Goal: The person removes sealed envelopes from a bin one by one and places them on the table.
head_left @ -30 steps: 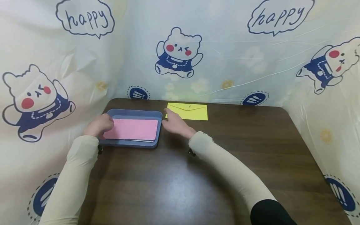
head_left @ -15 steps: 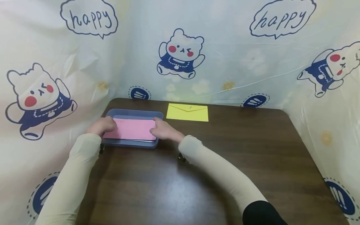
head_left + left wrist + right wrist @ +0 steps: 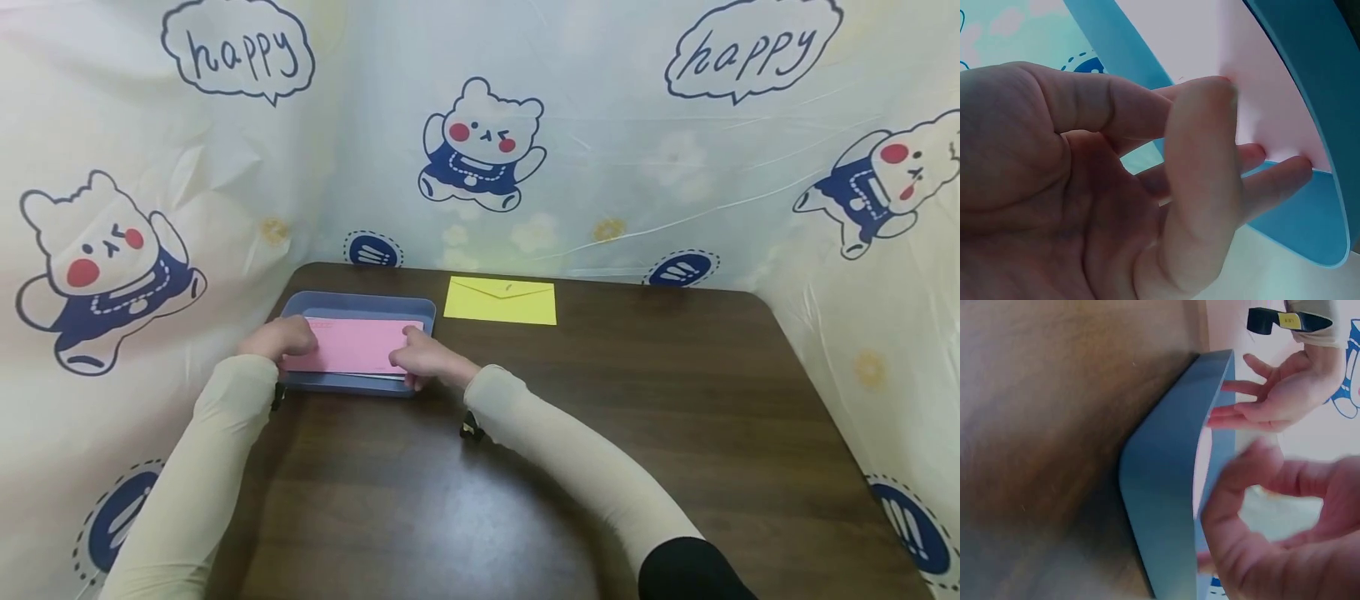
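Pale curtain (image 3: 615, 150) with cartoon bears fills the upper frame; below it spreads a dark brown wooden-looking table (image 3: 600, 467). Left of centre lies a shallow blue-grey tray (image 3: 360, 302), inside it a flat pink paper rectangle (image 3: 352, 346). I judge it light, bendable, easily creased, best taken by its short ends. My left hand (image 3: 277, 337) touches it without grasping; whether my right hand (image 3: 427, 360), at the opposite end, pinches anything, I cannot tell.
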A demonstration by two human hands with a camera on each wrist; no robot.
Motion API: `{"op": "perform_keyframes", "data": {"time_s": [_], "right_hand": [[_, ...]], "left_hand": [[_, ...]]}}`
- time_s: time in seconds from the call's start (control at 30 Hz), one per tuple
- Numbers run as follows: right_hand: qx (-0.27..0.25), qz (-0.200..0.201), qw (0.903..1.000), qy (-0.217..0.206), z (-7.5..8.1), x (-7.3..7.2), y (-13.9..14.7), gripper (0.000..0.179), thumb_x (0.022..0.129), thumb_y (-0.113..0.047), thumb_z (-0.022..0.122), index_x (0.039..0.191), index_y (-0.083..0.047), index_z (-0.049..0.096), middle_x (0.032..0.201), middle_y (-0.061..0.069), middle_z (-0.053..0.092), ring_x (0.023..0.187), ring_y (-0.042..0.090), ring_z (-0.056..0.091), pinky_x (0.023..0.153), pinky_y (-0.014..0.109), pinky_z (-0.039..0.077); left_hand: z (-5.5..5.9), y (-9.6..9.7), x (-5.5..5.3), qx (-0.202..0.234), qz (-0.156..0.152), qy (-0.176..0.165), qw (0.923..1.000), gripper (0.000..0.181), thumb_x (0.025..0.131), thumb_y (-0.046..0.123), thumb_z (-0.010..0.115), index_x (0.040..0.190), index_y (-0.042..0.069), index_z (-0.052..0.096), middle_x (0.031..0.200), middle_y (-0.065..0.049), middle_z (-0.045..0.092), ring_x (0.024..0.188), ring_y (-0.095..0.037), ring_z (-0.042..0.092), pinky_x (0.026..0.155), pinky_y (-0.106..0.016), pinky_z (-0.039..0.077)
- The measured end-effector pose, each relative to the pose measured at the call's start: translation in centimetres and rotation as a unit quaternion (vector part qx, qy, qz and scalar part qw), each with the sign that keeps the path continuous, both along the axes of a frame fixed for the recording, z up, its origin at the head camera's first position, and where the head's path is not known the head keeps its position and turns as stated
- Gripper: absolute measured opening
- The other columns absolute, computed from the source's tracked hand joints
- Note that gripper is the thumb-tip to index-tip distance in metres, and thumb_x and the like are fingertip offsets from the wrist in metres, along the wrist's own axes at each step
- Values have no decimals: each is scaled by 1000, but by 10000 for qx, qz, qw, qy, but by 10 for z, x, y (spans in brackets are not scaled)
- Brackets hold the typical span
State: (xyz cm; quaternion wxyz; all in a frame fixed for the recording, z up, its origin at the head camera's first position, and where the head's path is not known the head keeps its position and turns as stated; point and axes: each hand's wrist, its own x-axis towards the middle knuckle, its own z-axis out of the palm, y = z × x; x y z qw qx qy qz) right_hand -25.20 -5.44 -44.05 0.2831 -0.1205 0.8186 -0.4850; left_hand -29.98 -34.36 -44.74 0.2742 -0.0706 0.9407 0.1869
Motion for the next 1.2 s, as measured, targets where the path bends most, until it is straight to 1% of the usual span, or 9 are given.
{"op": "perform_keyframes", "data": {"time_s": [0.07,0.13,0.33,0.4,0.6,0.67,0.83,1.0,1.2], "right_hand": [[14,-207,9998,-9,-1,0,-1,68,104,-14,59,163,0,28,99,23,63,49,18,51,52,30,49],[96,-359,9993,17,-2,0,-1,67,105,-15,60,163,-2,30,104,24,64,49,18,52,52,29,49],[-35,-558,9983,-135,2,1,-2,66,104,-15,62,162,-4,31,108,22,62,51,18,51,52,28,48],[-124,-580,9980,-199,4,1,-2,67,104,-15,62,162,-4,31,108,19,60,53,19,52,54,29,49],[-257,-553,9974,-380,5,3,-3,69,103,-14,63,162,-3,29,108,14,58,54,20,53,56,30,50],[-280,-606,9973,-311,5,2,-4,67,104,-13,62,162,-3,31,99,14,59,53,20,51,54,30,50],[-306,-1115,9933,19,6,-1,-8,63,104,-13,63,160,-4,35,77,10,55,48,18,46,51,25,48],[-433,-1507,9875,-173,6,-5,-8,69,103,-14,64,162,-3,30,80,10,55,49,16,46,53,22,48],[-506,-1335,9889,-422,2,-7,-4,39,103,-11,63,139,3,56,81,12,56,60,19,51,59,24,50]], "left_hand": [[8,7,6,60,22,-36,10000,39,98,16,49,117,-18,52,112,-40,49,66,-39,66,57,-43,60],[7,8,6,58,82,12,9999,39,97,16,50,116,-18,53,112,-39,49,64,-39,66,56,-43,60],[-27,-16,-19,124,198,0,9997,42,98,19,54,121,-16,52,110,-35,49,63,-38,67,56,-43,60],[-38,-22,-28,143,429,49,9990,40,96,18,57,121,-13,55,109,-33,51,63,-38,66,55,-45,59],[-50,-32,-39,327,386,-154,9986,43,95,18,59,125,-12,54,107,-30,54,71,-40,67,58,-47,61],[-47,-32,-37,352,335,-193,9986,45,95,19,59,125,-14,52,107,-31,54,73,-40,66,59,-46,61],[-20,-14,-15,147,266,-52,9995,47,97,20,58,127,-16,51,108,-30,54,75,-39,64,61,-43,61],[-1,-3,0,103,171,45,9998,46,97,18,57,126,-17,51,109,-31,53,74,-39,65,60,-41,60],[20,13,14,59,82,54,9999,46,97,17,57,126,-18,51,110,-30,53,82,-39,65,63,-39,60]]}}
